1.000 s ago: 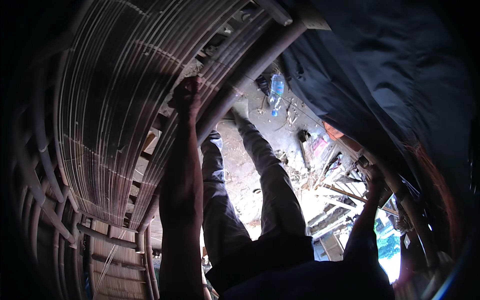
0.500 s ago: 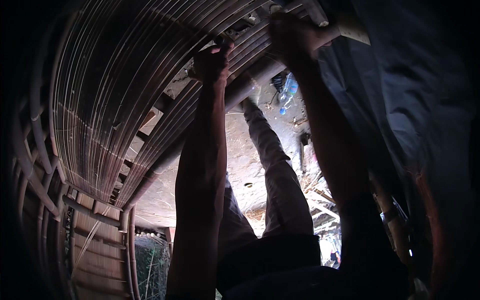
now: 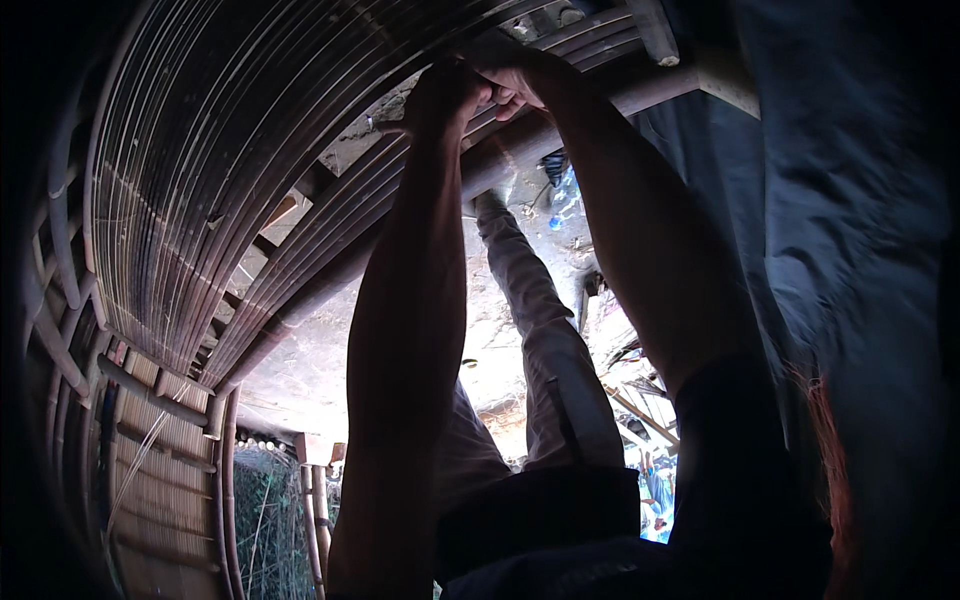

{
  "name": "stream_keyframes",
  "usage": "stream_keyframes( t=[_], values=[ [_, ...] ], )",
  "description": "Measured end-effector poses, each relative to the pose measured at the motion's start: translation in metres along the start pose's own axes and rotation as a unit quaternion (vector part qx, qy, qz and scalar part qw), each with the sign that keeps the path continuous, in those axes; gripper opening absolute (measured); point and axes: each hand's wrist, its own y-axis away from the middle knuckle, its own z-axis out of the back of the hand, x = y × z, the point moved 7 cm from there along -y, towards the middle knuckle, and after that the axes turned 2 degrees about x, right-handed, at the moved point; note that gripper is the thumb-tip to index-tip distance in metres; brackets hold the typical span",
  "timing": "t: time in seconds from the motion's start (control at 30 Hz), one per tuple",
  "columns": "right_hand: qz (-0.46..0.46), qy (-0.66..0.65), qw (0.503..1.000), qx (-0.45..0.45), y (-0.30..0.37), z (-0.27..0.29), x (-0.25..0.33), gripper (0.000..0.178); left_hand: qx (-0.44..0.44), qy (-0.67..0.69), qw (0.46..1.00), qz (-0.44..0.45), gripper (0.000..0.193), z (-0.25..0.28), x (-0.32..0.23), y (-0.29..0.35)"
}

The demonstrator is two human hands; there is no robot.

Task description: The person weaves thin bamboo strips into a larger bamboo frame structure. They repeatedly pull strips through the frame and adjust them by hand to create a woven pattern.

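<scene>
Head view: both hands are held out at arm's length over a slatted bamboo surface (image 3: pixel 225 190), the left hand (image 3: pixel 447 98) and the right hand (image 3: pixel 525 75) meeting, or nearly so, by its near edge. The left fingers appear curled in; the right fingers (image 3: pixel 508 102) are partly bent. How far either set is closed, and whether a slat or tie is gripped, cannot be told in the shade. Below the hands, a band of narrow strips (image 3: pixel 320 240) is set apart from the main slats by an open gap, bridged by crosspieces (image 3: pixel 315 181), presumably so that the strips are carried from beneath. Along the edge, the strips are bordered by a thick pole (image 3: pixel 500 155), probably placed as a frame. A plastic bottle (image 3: pixel 566 205) is partly hidden beside the right forearm.
</scene>
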Motion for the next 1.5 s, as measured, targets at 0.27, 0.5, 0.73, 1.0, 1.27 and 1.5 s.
stream_keyframes(
  t=[0.27, 0.5, 0.73, 1.0, 1.27, 1.5],
  values=[
    [-0.001, -0.005, 0.998, -0.064, 0.016, 0.0, 0.009, 0.051, -0.246, 0.216, 0.943, 0.049, 0.06, -0.003, 0.044, -0.026],
    [0.213, 0.48, 0.782, -0.335, 0.087, 0.007, 0.036, 0.05, -0.253, 0.165, 0.953, -0.039, 0.051, 0.018, 0.047, 0.022],
    [0.292, -0.285, 0.904, 0.127, 0.191, -0.023, 0.001, 0.03, 0.028, 0.818, 0.502, -0.279, 0.048, 0.091, -0.033, 0.245],
    [0.255, -0.013, 0.925, -0.281, 0.233, -0.011, -0.139, 0.031, -0.123, 0.534, 0.827, -0.124, 0.052, 0.095, -0.022, 0.246],
    [-0.408, 0.466, 0.774, -0.136, 0.631, -0.018, -0.595, 0.046, -0.357, -0.007, 0.923, -0.141, 0.042, 0.038, 0.017, 0.127],
    [-0.496, 0.472, 0.725, 0.068, 0.649, -0.07, -0.654, 0.061, -0.147, 0.132, 0.97, -0.145, 0.052, 0.005, 0.027, 0.033]
  ],
)
